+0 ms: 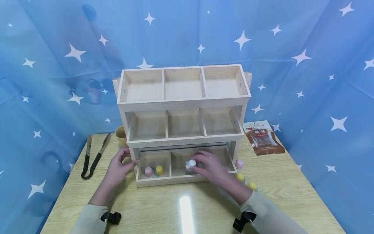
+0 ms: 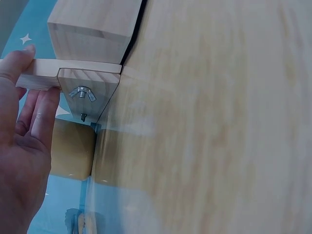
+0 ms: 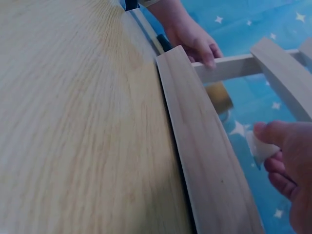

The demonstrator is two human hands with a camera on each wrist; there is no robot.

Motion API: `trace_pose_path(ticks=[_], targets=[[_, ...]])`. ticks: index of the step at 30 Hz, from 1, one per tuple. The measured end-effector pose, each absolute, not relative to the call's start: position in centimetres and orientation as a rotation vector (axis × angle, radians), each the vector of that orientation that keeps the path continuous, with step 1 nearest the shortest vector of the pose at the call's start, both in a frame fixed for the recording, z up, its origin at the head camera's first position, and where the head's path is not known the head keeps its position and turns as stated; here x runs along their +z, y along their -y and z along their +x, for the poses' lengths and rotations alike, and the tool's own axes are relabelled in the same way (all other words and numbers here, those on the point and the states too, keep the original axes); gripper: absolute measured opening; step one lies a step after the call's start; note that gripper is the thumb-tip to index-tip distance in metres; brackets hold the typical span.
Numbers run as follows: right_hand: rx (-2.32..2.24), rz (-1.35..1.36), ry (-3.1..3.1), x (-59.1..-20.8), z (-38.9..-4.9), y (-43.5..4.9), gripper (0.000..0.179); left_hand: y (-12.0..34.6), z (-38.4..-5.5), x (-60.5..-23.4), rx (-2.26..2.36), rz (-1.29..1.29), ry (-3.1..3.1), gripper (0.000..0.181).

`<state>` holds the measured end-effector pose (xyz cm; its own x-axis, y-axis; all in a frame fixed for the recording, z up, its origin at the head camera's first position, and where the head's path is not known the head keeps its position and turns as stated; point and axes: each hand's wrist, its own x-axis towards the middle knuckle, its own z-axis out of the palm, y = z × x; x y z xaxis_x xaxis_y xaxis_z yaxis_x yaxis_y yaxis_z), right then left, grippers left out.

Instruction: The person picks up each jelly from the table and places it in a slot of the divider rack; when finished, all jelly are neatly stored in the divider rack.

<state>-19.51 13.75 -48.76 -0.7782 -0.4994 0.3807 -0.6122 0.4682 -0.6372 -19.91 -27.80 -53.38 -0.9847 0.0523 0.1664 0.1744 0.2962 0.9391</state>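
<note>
A three-tier wooden rack (image 1: 183, 104) with divided trays stands on the table. My right hand (image 1: 211, 165) pinches a small white-and-clear capsule (image 1: 190, 164) over the middle compartment of the bottom tray. In the right wrist view, the thumb and fingers hold this capsule (image 3: 263, 147) beyond the tray's front board (image 3: 209, 146). My left hand (image 1: 117, 166) grips the rack's left side; in the left wrist view, thumb and fingers lie on opposite faces of its wooden upright (image 2: 41, 73). A pink capsule (image 1: 149, 171) and a yellow capsule (image 1: 159, 170) sit in the bottom tray's left compartment.
Black-handled tongs (image 1: 93, 157) and a tan cup (image 1: 121, 134) are left of the rack. On the right lie a brown snack packet (image 1: 264, 138), a pink capsule (image 1: 239, 164) and two yellow capsules (image 1: 252, 186), partly near my right forearm. A blue star-patterned curtain (image 1: 187, 35) hangs behind.
</note>
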Motion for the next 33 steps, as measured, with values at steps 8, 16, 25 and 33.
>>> trace_pose_path(ticks=[8, 16, 25, 33], targets=[[1.235, 1.064, 2.603, -49.0, -21.0, -11.8, 0.035, 27.8, -20.2, -53.5, -1.776, -0.237, 2.44, 0.045], [1.207, 1.128, 2.781, -49.3, -21.9, -10.2, 0.032, 27.9, -20.1, -53.4, -1.766, -0.212, 2.461, 0.045], [1.068, 1.231, 2.842, -49.1, -23.1, -8.7, 0.03, 27.9, -20.2, -53.5, -1.781, -0.22, 2.452, 0.046], [0.98, 1.205, 2.868, -49.7, -23.6, -8.2, 0.03, 27.9, -20.0, -53.4, -1.794, -0.225, 2.448, 0.045]])
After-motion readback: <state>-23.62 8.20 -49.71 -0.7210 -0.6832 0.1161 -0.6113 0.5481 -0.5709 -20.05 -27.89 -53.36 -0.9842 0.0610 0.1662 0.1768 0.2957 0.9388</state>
